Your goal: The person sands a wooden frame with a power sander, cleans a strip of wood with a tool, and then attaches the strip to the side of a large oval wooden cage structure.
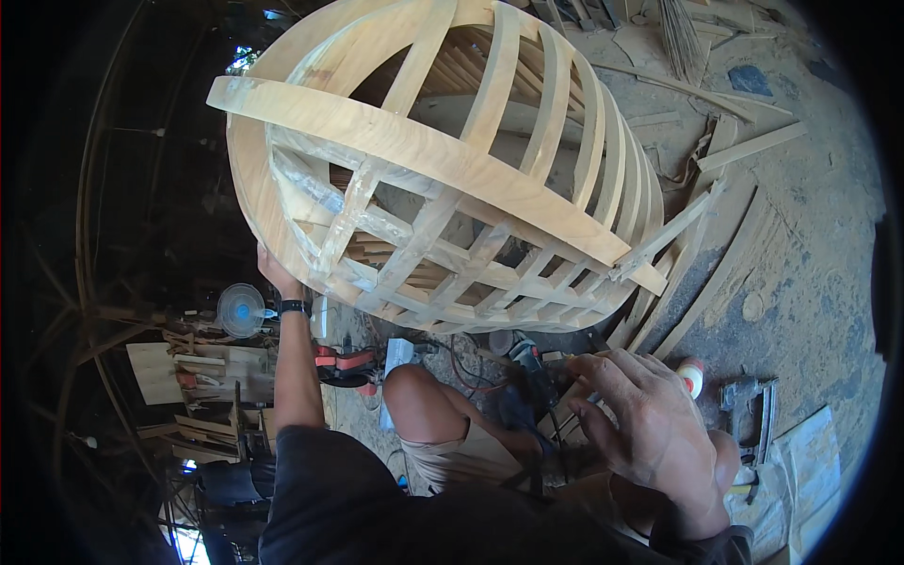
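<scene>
A large rounded frame of pale wooden ribs [492,85] and crossing slats, shaped like a boat hull, fills the upper middle of the head view. A broad curved plank [414,141] runs across it, slanting down to the right. My left hand [279,273], with a dark wristband [295,306], is at the frame's lower left rim and seems to grip it; its fingers are partly hidden. My right hand [650,428] hangs in the air below the frame's right end, fingers loosely bent and apart, holding nothing.
On the floor by my legs are a red and black power tool [347,365], a dark green power tool [532,367] and cords. A nail gun [749,410] and a white bottle [690,377] lie right. Wood strips [716,254] litter the far right. A fan [242,311] stands left.
</scene>
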A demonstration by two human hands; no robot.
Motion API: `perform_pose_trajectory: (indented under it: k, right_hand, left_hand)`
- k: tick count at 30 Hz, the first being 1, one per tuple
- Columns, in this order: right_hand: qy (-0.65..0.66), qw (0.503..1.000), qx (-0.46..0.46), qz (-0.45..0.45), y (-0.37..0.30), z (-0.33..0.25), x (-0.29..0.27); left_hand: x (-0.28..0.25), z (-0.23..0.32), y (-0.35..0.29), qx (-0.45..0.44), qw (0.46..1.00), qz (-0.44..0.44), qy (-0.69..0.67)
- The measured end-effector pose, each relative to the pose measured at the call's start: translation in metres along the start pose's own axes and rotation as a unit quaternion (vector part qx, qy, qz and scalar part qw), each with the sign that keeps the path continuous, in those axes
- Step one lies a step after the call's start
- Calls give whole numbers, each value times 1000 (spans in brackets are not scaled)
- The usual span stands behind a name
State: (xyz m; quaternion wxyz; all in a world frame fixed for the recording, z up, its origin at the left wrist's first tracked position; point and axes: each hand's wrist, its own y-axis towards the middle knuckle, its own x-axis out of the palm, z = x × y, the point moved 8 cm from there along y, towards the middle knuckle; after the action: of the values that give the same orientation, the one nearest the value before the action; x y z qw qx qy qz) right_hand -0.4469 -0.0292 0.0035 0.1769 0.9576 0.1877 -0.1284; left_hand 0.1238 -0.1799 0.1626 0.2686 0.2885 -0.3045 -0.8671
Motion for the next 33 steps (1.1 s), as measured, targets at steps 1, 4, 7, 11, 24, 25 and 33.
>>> perform_pose_trajectory:
  k: [1,4,7,11,24,25,33]
  right_hand:
    - [4,1000,3,-1,0,0,-1]
    - [3,1000,9,-16,2,1,2]
    - [7,1000,17,-21,3,-1,4]
    - [-1,1000,8,-18,4,-2,8]
    - [-120,981,11,-152,-8,17,68]
    - [-129,979,-2,-160,-9,16,72]
    - [-174,969,14,-174,-3,29,103]
  left_hand:
    - [2,0,0,-7,1000,0,-30]
    - [8,12,-5,31,999,-13,33]
    - [3,5,0,11,1000,-19,17]
    - [-2,11,3,35,996,-31,80]
    - [-13,-3,14,60,983,-66,158]
    - [-4,-4,12,22,992,-57,113]
    - [9,-6,6,-82,994,-60,-50]
